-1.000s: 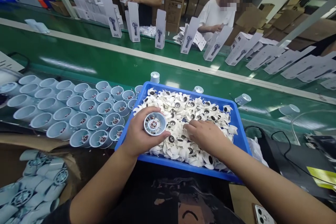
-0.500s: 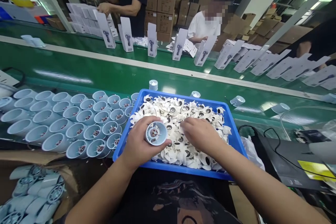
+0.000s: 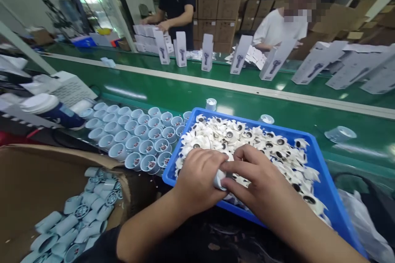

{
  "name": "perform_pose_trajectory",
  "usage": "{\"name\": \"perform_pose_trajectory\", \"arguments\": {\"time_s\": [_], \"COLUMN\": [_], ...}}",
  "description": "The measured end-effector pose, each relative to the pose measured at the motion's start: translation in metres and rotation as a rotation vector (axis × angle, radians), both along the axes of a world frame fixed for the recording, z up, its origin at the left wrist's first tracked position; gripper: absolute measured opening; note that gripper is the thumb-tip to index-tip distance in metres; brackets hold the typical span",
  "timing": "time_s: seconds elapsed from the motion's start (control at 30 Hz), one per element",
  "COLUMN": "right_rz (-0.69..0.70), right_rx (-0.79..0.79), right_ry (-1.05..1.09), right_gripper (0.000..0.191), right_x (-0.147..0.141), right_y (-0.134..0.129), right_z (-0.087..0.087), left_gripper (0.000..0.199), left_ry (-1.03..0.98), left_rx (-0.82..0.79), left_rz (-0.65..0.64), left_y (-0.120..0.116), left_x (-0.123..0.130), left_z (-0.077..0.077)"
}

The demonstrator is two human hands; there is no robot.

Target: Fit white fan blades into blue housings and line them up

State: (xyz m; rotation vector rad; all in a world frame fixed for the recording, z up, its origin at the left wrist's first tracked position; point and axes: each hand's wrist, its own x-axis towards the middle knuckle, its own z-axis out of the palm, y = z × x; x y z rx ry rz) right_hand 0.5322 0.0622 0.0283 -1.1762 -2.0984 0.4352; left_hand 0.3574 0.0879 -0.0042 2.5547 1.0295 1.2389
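Note:
My left hand [image 3: 200, 178] is wrapped round a light blue cylindrical housing [image 3: 219, 180], tilted so its open end faces right. At that open end my right hand [image 3: 251, 172] pinches a small part with thumb and fingers. Only a dark grey bit of it shows, like the hub of a fan wheel; the fingers hide the rest. Both hands are above the near side of a blue tray [image 3: 321, 160] heaped with white fan wheels [image 3: 247, 135] with dark round hubs.
Rows of blue housings [image 3: 142, 131] stand left of the tray. More housings [image 3: 82, 211] lie in a cardboard box [image 3: 27, 181] at lower left. Beyond are a green conveyor [image 3: 173, 90] with a few cups, upright white boxes [image 3: 206, 53], and two people. A plastic bag [image 3: 364, 218] lies right.
My right hand has come out of the fan wheels to the housing's mouth. My left hand has turned the housing from facing up to facing right. The view has swung left.

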Motion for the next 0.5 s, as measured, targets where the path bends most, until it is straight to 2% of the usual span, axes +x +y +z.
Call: {"name": "perform_pose_trajectory", "arguments": {"time_s": [0.17,0.23,0.3,0.4,0.43,0.5], "right_rz": [0.021,0.012,0.027,0.168,0.203,0.078], "right_rx": [0.025,0.022,-0.021,-0.181,-0.228,-0.177], "right_ry": [0.076,0.097,0.113,0.154,0.172,0.181], "right_gripper": [0.010,0.011,0.014,0.029,0.031,0.028], "right_x": [-0.008,-0.008,0.000,0.037,0.055,0.094], "right_y": [0.016,0.017,0.013,-0.011,-0.023,-0.051], "right_z": [-0.001,0.004,0.012,0.010,0.003,-0.024], "left_gripper": [0.023,0.024,0.028,0.044,0.050,0.057], "left_ry": [-0.016,-0.036,-0.039,-0.031,-0.037,-0.058], "left_rx": [-0.003,-0.005,-0.022,-0.120,-0.153,-0.194], "left_rz": [0.082,0.069,0.003,-0.036,0.012,0.209], "left_y": [0.000,-0.001,0.000,0.018,0.032,0.072], "left_x": [0.007,0.008,0.004,-0.016,-0.027,-0.052], "left_z": [0.008,0.012,0.017,0.029,0.034,0.042]}}
